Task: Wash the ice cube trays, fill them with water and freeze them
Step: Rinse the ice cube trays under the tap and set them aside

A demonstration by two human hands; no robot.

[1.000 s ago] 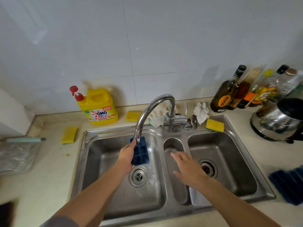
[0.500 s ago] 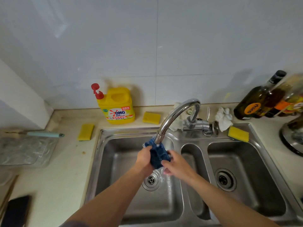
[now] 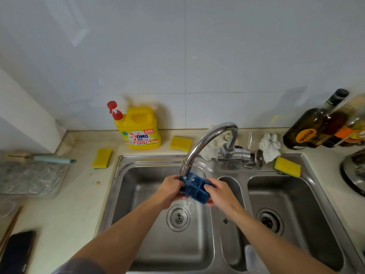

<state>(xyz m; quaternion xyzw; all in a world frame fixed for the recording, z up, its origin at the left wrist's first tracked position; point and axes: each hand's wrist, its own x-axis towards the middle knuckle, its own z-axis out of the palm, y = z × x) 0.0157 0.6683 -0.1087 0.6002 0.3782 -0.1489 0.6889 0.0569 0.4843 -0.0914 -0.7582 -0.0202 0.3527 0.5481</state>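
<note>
Both hands, left (image 3: 171,188) and right (image 3: 218,193), grip the blue ice tray (image 3: 194,188) between them under the faucet (image 3: 205,143).

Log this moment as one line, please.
step: rinse | left hand, right hand: hold ice cube tray | faucet: running | over left basin

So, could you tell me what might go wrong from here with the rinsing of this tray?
1. Water from the faucet strikes the blue ice cube tray close under the spout and may splash onto the counter.
2. The wet tray, gripped by the left hand and right hand, could slip into the sink.
3. The yellow sponge and detergent bottle sit unused, so it may get only a rinse.
</note>
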